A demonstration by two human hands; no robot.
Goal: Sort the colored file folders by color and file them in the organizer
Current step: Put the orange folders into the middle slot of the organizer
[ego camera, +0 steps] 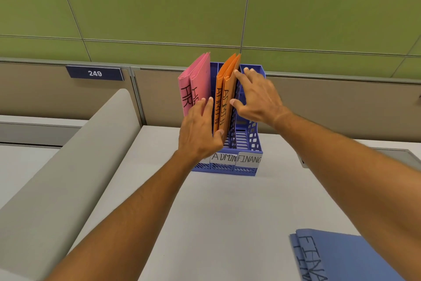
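Orange folders (225, 98) btwn both hands

At the counter's (227, 212) far edge, a blue organizer (252, 144) with lattice-patterned walls carries white labels (235, 160) lettered in black. In it stand 2 pink folders (196, 80) and 2 orange folders (229, 80), all hand-lettered in black. Near the pale grey counter's near right corner lie blue folders (341, 255) with dark lettering. Behind, a green wall panel (159, 2) tops a tan partition (341, 107); a navy sign (95, 73) shows white "249".
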